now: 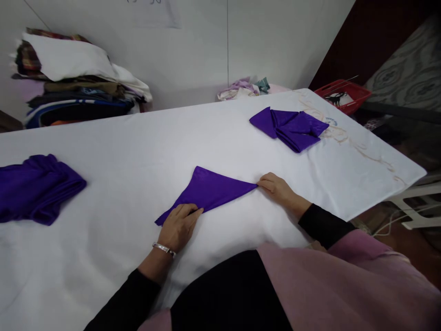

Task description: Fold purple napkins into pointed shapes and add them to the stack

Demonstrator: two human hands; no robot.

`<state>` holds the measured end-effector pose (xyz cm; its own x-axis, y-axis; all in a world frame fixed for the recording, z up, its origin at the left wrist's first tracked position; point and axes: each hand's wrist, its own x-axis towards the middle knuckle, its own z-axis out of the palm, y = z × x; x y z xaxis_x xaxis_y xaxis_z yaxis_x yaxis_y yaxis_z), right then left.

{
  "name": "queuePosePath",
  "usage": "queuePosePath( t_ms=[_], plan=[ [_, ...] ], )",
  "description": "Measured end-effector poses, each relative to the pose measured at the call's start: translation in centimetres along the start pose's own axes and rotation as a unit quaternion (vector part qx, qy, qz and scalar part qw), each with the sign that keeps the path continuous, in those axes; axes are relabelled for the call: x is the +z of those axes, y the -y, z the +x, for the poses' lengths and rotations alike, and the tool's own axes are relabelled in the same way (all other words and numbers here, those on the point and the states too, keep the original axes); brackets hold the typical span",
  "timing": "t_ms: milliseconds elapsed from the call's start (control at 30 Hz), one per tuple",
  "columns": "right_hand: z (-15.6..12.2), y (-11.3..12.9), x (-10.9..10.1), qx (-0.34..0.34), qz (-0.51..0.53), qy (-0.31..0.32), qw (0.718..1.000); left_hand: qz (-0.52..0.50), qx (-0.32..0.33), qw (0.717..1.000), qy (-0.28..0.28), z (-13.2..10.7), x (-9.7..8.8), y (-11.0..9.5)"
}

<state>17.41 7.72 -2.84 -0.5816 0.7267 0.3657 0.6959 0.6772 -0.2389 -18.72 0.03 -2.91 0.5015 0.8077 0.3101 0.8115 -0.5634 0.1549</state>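
Observation:
A purple cloth [213, 188], folded to a triangle, lies flat on the white-covered table [131, 161] in front of me. My left hand [181, 223] pinches its near edge towards the left, fingers closed on the fabric. At the cloth's pointed right tip, my right hand [274, 187] is closed with the corner between thumb and fingers. Farther back on the right rest several folded purple cloths [292, 126], partly overlapping. A heap of purple fabric [34, 188] lies at the left, cut off by the picture's edge.
Folded clothes [82, 78] are stacked against the wall at the back left. Crumpled lilac and white cloth [241, 88] sits behind the table's far edge. Beyond the right corner stands a red basket [351, 94], and a white plastic chair [416, 202] is beside the table.

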Motion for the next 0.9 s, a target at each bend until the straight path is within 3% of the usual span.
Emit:
queuePosePath(
  t_ms=[267, 467, 533, 733, 900],
  plan=[
    [0.0, 0.3, -1.1, -0.044, -0.036, 0.057, 0.997, 0.008, 0.004, 1.0, -0.004, -0.1, 0.1, 0.0],
    [-0.4, 1.4, -2.1, 0.029, 0.008, 0.09, 0.995, 0.0, -0.008, 1.0, 0.003, 0.0, 0.1, 0.1],
    [-0.5, 1.6, -1.5, 0.065, 0.039, 0.07, 0.995, 0.0, -0.005, 1.0, 0.002, 0.0, 0.1, 0.1],
    [-0.6, 1.4, 1.3, 0.182, 0.106, -0.07, 0.975, -0.006, 0.005, 1.0, -0.007, 0.2, 0.1, 0.1],
    [0.0, 1.6, 1.9, 0.263, 0.177, -0.111, 0.942, -0.006, 0.013, 1.0, -0.018, 0.2, 0.3, 0.2]
  ],
)
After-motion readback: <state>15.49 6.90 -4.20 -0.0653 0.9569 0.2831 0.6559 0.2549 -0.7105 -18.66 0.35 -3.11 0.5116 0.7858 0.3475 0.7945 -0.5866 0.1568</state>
